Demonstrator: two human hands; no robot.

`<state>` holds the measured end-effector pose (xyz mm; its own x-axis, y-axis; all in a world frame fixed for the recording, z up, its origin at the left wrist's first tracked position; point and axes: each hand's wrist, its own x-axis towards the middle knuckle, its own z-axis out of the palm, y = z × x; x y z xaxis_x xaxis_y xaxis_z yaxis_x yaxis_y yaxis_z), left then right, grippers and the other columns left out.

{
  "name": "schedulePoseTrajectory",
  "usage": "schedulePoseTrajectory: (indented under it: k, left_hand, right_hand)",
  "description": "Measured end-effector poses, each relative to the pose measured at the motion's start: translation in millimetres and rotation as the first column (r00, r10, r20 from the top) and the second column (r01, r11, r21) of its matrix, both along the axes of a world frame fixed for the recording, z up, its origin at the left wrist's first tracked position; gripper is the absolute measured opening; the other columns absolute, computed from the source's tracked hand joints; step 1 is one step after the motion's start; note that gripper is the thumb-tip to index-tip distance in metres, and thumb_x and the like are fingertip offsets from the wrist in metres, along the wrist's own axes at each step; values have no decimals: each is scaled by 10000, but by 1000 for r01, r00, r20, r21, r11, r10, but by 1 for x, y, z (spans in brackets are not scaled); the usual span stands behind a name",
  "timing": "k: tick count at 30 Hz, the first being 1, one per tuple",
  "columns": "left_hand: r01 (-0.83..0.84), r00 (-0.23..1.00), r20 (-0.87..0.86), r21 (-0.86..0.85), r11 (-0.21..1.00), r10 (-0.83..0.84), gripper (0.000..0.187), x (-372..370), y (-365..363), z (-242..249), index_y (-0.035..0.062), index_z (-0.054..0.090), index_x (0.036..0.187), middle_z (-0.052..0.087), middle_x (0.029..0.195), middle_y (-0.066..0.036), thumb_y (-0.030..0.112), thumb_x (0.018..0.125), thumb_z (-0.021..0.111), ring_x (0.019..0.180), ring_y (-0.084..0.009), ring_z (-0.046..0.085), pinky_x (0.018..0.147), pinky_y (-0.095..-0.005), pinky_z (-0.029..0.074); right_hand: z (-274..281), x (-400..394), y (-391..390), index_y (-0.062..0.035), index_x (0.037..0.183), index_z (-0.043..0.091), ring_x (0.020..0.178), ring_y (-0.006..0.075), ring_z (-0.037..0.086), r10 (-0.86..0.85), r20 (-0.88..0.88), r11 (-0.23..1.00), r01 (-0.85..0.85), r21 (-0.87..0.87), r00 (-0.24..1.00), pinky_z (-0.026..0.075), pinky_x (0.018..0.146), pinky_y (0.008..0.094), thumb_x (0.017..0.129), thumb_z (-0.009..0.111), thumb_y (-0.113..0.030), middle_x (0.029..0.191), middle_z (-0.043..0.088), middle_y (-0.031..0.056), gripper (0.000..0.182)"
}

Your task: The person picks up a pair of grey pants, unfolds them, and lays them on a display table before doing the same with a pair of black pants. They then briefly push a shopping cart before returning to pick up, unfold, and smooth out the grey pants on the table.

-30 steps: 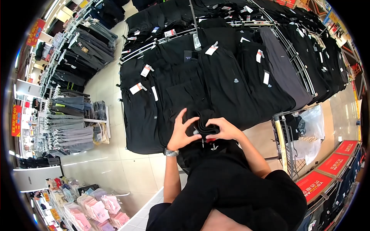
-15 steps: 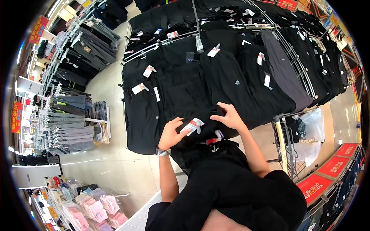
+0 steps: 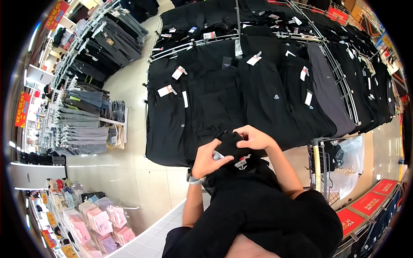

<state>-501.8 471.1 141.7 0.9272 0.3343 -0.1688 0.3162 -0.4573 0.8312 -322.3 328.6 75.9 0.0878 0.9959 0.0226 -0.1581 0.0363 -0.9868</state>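
Note:
My left hand (image 3: 207, 160) and my right hand (image 3: 257, 139) grip a pair of black pants (image 3: 231, 142) close to my body. The cloth is bunched between them at the top edge. My left thumb lies across it, beside a partly covered pale tag (image 3: 218, 155). With thumb and fingers my right hand pinches the other side. Just below, a small red and white label (image 3: 242, 161) shows. Past my hands, folded black pants (image 3: 211, 101) lie side by side on a display, several with price tags (image 3: 165, 90).
One grey pair (image 3: 322, 86) lies to the right among the black ones. A wire cart (image 3: 317, 167) with clear plastic stands at my right, near red signs (image 3: 370, 204). Racks of hanging trousers (image 3: 84, 124) line the left. Pink packaged goods (image 3: 97, 221) hang at lower left.
My hands have drawn closer together and bunched the waistband. The price tag, plainly visible before, is now mostly covered by my left hand. The display has shifted slightly right in view.

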Motion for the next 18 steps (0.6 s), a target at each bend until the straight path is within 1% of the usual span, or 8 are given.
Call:
schedulePoseTrajectory:
  k: [2, 4, 6, 8, 10, 13, 15, 18]
  left_hand:
    - [168, 936, 250, 297, 940, -247, 413, -7, 2, 21, 40, 613, 865, 563, 649, -66, 345, 676, 817, 565, -269, 562, 550, -360, 430]
    - [281, 848, 301, 443, 851, -437, 357, -7, -5, 64, 70, 602, 802, 554, 662, -57, 342, 691, 804, 580, -257, 549, 545, -330, 416]
    - [301, 784, 356, 500, 812, -509, 356, -2, -7, 97, 79, 598, 794, 557, 679, -49, 339, 679, 812, 586, -242, 550, 540, -326, 411]
    - [170, 740, 468, 564, 808, -483, 354, 9, 7, 124, 82, 603, 799, 574, 708, -49, 325, 669, 825, 594, -239, 552, 541, -331, 413]
    - [-140, 797, 473, 750, 646, -376, 376, 23, 34, 143, 60, 610, 829, 598, 737, -73, 310, 664, 837, 602, -266, 559, 555, -344, 430]
    - [-378, 873, 487, 687, 621, -6, 418, 54, 89, 120, 26, 611, 893, 605, 728, -111, 304, 677, 838, 607, -292, 570, 565, -366, 447]
    - [-433, 873, 484, 709, 557, 62, 431, 66, 108, 101, 20, 610, 913, 601, 708, -120, 302, 681, 837, 596, -293, 572, 560, -369, 447]
    - [-430, 866, 489, 616, 661, 107, 405, 74, 118, 87, 30, 611, 915, 574, 632, -102, 294, 698, 828, 543, -255, 554, 534, -348, 436]
  right_hand:
    - [-16, 13, 6, -36, 1013, 634, 613, 53, 456, 160, -267, 987, -145, 75, 950, 370, 560, 202, 912, 592, -448, 678, 477, -45, 426]
    - [-28, 21, 30, -20, 1213, 574, 843, 141, 655, 336, -666, 941, -263, 212, 665, 530, 745, 264, 996, 408, -452, 1002, 669, 66, 511]
    - [-34, 2, 66, -11, 1279, 527, 1041, 174, 628, 55, -240, 994, -76, -79, 969, 511, 887, 316, 1021, 365, -387, 1192, 633, 120, 484]
    - [-133, -25, 96, -1, 1351, 465, 1193, 220, 541, 270, 295, 883, -358, 304, 917, 419, 1027, 337, 1028, 318, -398, 1291, 568, 138, 533]
    - [-155, -66, 76, 1, 1353, 462, 1202, 222, 531, 487, 242, 859, -511, 45, 839, 409, 1035, 337, 1028, 319, -396, 1299, 560, 139, 533]
    - [-162, -105, 19, 4, 1356, 457, 1217, 225, 517, 675, 56, 715, -635, -292, 735, 395, 1046, 338, 1028, 322, -392, 1313, 549, 139, 532]
    - [-161, -97, -2, 6, 1358, 454, 1227, 227, 507, 670, -28, 685, -633, -360, 741, 385, 1054, 338, 1028, 324, -390, 1322, 541, 139, 532]
    - [-152, -71, -23, 9, 1362, 450, 1242, 230, 493, 576, -120, 709, -568, -417, 808, 370, 1065, 339, 1028, 326, -386, 1335, 529, 140, 532]
